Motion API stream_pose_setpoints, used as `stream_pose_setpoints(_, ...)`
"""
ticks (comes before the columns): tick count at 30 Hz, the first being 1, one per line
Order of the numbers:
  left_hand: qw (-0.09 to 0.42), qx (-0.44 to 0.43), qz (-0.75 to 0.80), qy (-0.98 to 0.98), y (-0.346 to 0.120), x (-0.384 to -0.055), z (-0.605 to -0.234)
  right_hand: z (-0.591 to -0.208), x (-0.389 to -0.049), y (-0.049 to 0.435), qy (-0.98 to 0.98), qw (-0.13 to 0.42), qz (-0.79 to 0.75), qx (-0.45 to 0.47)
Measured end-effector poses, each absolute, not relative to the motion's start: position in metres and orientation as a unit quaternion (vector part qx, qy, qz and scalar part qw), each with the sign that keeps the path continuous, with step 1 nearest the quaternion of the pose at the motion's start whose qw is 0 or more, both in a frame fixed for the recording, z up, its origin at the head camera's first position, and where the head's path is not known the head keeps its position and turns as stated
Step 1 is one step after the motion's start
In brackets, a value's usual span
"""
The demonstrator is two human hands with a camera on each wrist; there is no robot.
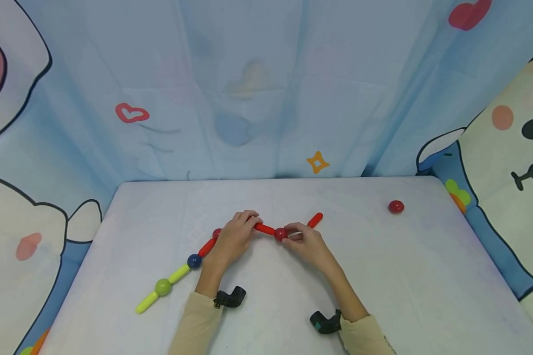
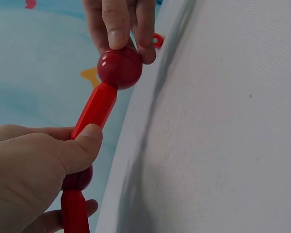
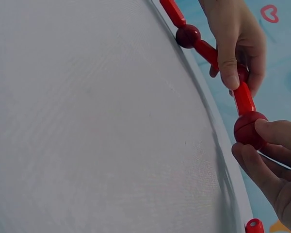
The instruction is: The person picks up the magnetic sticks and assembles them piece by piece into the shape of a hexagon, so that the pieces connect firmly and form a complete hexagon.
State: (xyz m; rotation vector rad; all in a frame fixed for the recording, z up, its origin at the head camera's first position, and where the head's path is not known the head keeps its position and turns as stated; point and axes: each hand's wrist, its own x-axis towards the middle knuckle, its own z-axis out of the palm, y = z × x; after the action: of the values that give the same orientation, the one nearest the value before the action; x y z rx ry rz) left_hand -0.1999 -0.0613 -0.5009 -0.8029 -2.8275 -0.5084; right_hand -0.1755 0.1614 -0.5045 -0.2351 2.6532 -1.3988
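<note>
A chain of toy balls and rods runs slantwise across the white table. My left hand [image 1: 234, 240] grips it near its upper end, thumb along a red rod [image 2: 94, 108] and fingers around a dark red ball [image 2: 78, 178], partly hidden by the hand. The end red ball [image 3: 250, 130], joined to that rod, sits between the thumb and fingers of my right hand [image 1: 310, 246], which pinches it. Toward the lower left the chain goes on with another red ball [image 3: 188, 36], a red rod [image 1: 207, 247], a blue ball [image 1: 194, 261], and a green ball [image 1: 163, 287] between two yellow-green rods [image 1: 179, 273].
A loose red rod [image 1: 315, 220] lies just beyond my right hand. Farther right, near the back edge, is a single red ball [image 1: 396, 207]. A light blue printed curtain [image 1: 257, 128] hangs behind the white table [image 1: 426, 276]. Each wrist wears a black camera [image 1: 232, 297].
</note>
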Motion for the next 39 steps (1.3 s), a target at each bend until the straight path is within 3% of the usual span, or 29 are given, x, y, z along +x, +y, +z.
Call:
stream_pose_setpoints(18,0.100,-0.316,-0.130,-0.935,-0.0579,-0.1979,-0.4995,-0.5059,-0.1743,0.1555,0.875,0.070,-0.470,-0.090)
stream_pose_setpoints(31,0.083,-0.320,-0.103,-0.938,-0.0563,-0.1959,-0.4981,-0.5053,-0.1742,0.1541,0.882,0.065,-0.457,-0.097)
stream_pose_setpoints(39,0.078,-0.302,-0.090,-0.946,-0.0563,-0.1956,-0.4997,-0.5033,-0.1762,0.1636,0.898,0.065,-0.432,-0.053)
